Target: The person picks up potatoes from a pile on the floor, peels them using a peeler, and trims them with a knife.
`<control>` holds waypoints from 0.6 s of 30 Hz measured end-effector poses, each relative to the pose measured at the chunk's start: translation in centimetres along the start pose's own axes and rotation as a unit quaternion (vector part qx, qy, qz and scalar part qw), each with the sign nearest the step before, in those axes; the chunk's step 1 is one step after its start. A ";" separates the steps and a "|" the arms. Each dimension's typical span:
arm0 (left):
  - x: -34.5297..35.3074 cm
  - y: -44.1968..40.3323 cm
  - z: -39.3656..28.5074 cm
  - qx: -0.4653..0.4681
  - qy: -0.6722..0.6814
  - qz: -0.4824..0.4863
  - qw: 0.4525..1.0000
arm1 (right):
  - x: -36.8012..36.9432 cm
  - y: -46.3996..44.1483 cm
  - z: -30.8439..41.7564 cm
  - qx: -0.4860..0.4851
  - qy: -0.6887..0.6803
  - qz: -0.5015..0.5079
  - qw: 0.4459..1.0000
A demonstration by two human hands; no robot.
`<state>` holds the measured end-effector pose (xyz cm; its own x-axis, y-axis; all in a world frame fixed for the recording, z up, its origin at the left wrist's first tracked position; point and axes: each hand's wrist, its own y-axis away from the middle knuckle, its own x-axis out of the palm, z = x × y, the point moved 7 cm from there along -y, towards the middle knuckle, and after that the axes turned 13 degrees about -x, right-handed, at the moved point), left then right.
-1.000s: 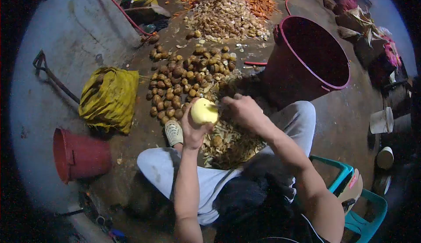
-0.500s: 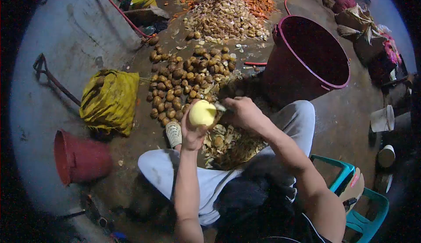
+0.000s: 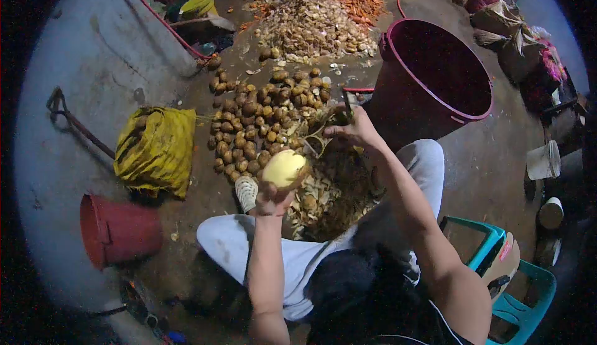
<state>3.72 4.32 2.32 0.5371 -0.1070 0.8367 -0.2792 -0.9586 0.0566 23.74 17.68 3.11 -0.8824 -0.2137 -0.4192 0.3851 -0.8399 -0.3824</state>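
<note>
My left hand (image 3: 275,200) is wrapped round a large, partly peeled potato (image 3: 285,168); its upper side is bare yellow flesh, while brown skin shows at the lower right. To the right and a little higher, my right hand (image 3: 357,128) grips a peeler (image 3: 318,144), whose forked head points toward the potato but stands apart from it. Part of the peeler's handle is hidden by the fingers. Below both hands, between my legs, lies a heap of peelings (image 3: 317,199). Unpeeled brown potatoes (image 3: 249,118) are spread over the floor just beyond.
A big dark-red tub (image 3: 404,90) stands at right, a red bucket (image 3: 127,230) at left. Near it sits a yellow sack (image 3: 155,149). Farther off rises a pale heap of peeled pieces (image 3: 311,24) beside orange ones (image 3: 357,3). A teal stool (image 3: 538,295) is at my right.
My right hand with the peeler has moved up and right, away from the potato. My left hand has tilted the potato and lowered it slightly.
</note>
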 end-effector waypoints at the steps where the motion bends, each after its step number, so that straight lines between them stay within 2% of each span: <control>1: -0.5 -0.2 -0.2 0.009 -0.020 -0.001 1.000 | 0.2 0.0 -0.9 0.047 -0.047 0.007 0.998; 2: -0.6 -0.6 -0.3 0.010 -0.021 0.003 1.000 | 0.1 -0.2 0.4 0.043 -0.046 0.004 0.998; 4: -1.3 -0.6 -0.6 0.051 -0.150 -0.068 0.985 | 0.8 -0.2 5.8 -0.072 -0.038 0.013 0.997; 5: -1.2 -0.4 -0.4 0.024 -0.169 -0.111 0.979 | 1.4 0.3 6.4 -0.137 0.028 0.022 0.990; 6: -1.9 -0.3 -0.1 0.021 -0.167 -0.117 0.979 | 1.7 0.5 5.7 -0.133 0.024 0.025 0.991; 8: -2.6 -0.6 0.5 0.019 -0.071 -0.046 0.996 | 0.8 -0.2 2.8 -0.035 0.016 -0.010 0.999; 9: -2.5 -0.4 0.7 0.010 0.013 -0.016 1.000 | 0.0 -0.6 1.4 0.021 0.062 0.006 0.998; 10: -2.5 -0.2 0.7 0.011 0.011 -0.013 1.000 | -0.4 0.0 0.4 0.069 -0.044 -0.027 0.996; 12: -2.0 -0.2 -0.2 0.025 -0.019 -0.039 0.999 | 0.7 -0.3 0.2 0.071 -0.101 0.009 0.992; 15: -3.0 -0.1 0.0 0.029 -0.083 -0.100 0.991 | 1.4 0.0 6.4 -0.163 0.013 0.014 0.986; 16: -3.1 0.0 0.2 0.044 -0.076 -0.099 0.991 | 1.8 0.1 6.0 -0.161 0.008 0.019 0.987; 17: -2.9 0.0 0.2 0.059 -0.069 -0.099 0.991 | 1.7 0.1 3.7 -0.059 -0.015 -0.005 0.998; 18: -2.9 0.2 0.2 0.059 -0.071 -0.100 0.991 | 1.3 -0.1 1.2 -0.015 -0.005 -0.001 1.000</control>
<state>2.25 4.41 -0.15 0.6819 0.0604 0.7290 -0.0652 -0.9876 0.1428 22.20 16.92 3.57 -0.8854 -0.2175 -0.4108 0.3916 -0.8251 -0.4073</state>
